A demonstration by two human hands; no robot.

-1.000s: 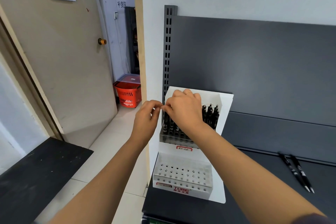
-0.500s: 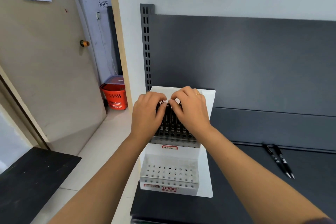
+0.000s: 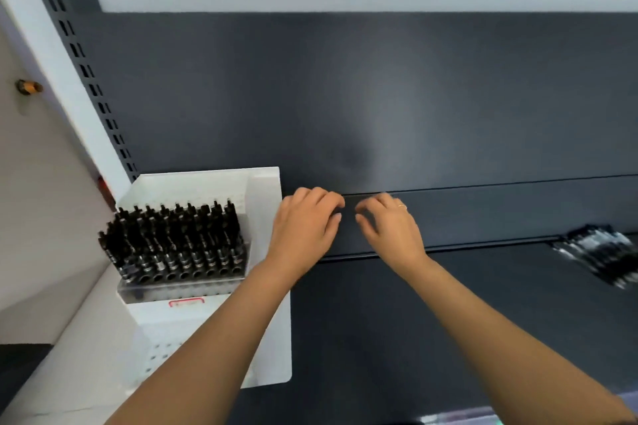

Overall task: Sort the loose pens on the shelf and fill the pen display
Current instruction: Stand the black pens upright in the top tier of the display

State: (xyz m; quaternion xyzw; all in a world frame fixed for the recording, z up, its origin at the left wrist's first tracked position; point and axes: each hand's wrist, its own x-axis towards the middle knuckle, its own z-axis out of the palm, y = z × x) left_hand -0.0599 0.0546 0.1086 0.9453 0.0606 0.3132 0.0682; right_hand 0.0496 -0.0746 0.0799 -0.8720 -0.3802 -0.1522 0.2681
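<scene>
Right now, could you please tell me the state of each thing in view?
Pen display: upright at the shelf's left end, no hand on it.
Upper tier: packed with black pens standing upright.
Lower tier: visible holes empty, partly hidden by the left arm.
Loose pens: lying on the shelf at right, blurred, not held.
Left hand: fingers loosely curled, holding nothing.
Right hand: fingers loosely curled, holding nothing.

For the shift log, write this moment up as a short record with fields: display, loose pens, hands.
Display: white plastic pen display, left end of dark grey metal shelf
Upper tier: packed with black pens
Lower tier: visible holes empty
Loose pens: blurred, far right on shelf
Left hand: loosely curled, holding nothing, right of display
Right hand: loosely curled, holding nothing
</scene>
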